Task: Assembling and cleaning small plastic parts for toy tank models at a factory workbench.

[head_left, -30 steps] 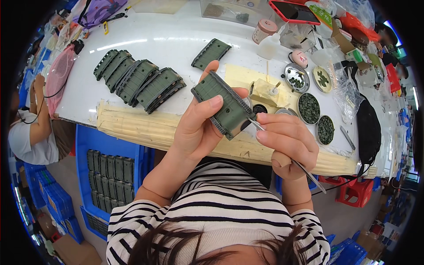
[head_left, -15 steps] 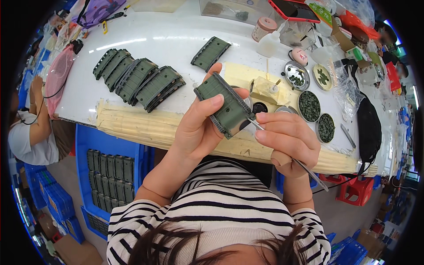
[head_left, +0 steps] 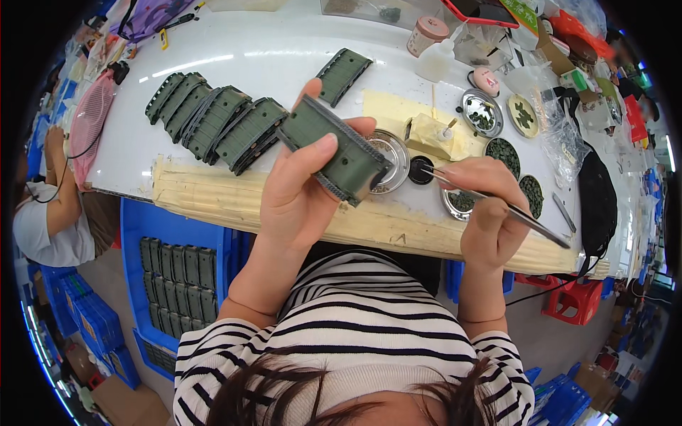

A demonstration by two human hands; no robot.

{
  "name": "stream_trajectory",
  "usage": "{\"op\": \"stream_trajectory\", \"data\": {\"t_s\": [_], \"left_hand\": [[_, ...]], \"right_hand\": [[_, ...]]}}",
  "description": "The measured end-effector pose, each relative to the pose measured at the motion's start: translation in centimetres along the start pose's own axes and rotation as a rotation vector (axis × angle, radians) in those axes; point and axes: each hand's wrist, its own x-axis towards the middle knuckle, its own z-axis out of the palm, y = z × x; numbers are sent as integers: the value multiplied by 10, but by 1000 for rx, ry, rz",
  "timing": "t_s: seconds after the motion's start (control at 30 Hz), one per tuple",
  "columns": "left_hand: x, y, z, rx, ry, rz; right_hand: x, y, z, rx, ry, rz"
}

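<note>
My left hand [head_left: 288, 195] grips a dark green curved panel [head_left: 341, 160] with ribbed edges and small holes, tilted above the table's front edge. In my right hand [head_left: 491, 206] is a pair of metal tweezers [head_left: 543, 231], its tips pointing left at a small round black dish [head_left: 420, 172]. A round metal tin [head_left: 405, 157] lies beside that dish, partly behind the panel. Under my right hand sits another tin with dark green bits [head_left: 462, 201]. Several matching panels [head_left: 224, 124] overlap in a row at the left, and a single one [head_left: 344, 74] lies farther back.
Round tins of dark green pieces [head_left: 503, 153] stand at the right, near a yellow taped block [head_left: 430, 140] and a white squeeze bottle [head_left: 435, 62]. A blue crate [head_left: 131, 241] with more panels is below the table at left. Another person [head_left: 53, 213] sits far left.
My right hand has drawn the tweezers away from the panel, rightward to the black dish. My left hand has shifted left with the panel, uncovering the metal tin.
</note>
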Motion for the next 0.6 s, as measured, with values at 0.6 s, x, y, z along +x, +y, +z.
{"op": "stream_trajectory", "data": {"t_s": [0.6], "left_hand": [[-14,7,-12,316,147,68]], "right_hand": [[0,25,18,-407,-313,169]]}}
